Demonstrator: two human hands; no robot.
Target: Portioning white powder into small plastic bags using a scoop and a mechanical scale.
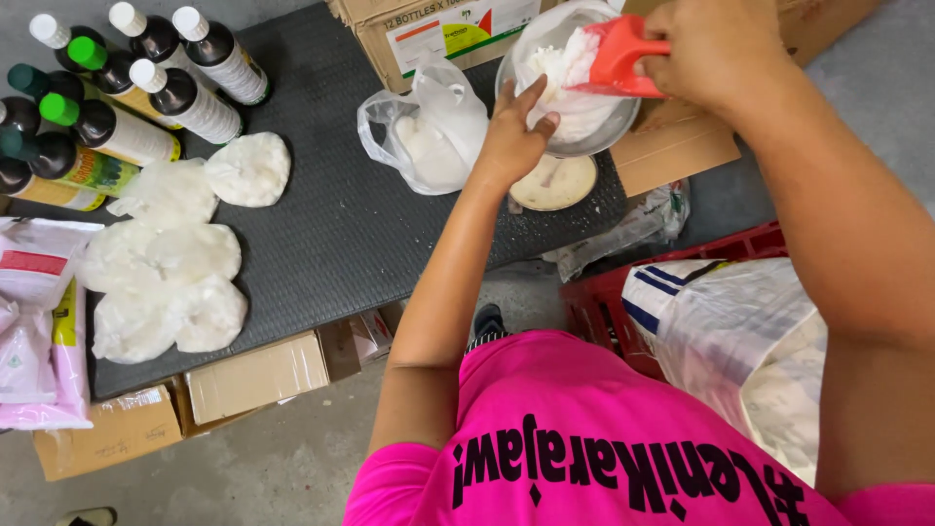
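My right hand point(716, 49) grips a red plastic scoop point(618, 56) whose mouth dips into white powder in a clear bag inside a metal bowl point(612, 127). My left hand point(514, 136) rests on the bowl's near left rim, fingers touching the bag of white powder point(565, 83). The bowl sits on a round pale scale dish point(555, 183). An open clear bag with white powder point(429, 136) lies just left of my left hand on the black ribbed mat point(341, 224).
Several filled powder bags point(170, 263) lie on the mat's left part. Several dark bottles point(127, 97) lie at the far left. Cardboard boxes point(258, 375) sit below the mat, another box point(438, 29) behind. A red crate point(604, 302) and a large sack point(740, 341) stand at right.
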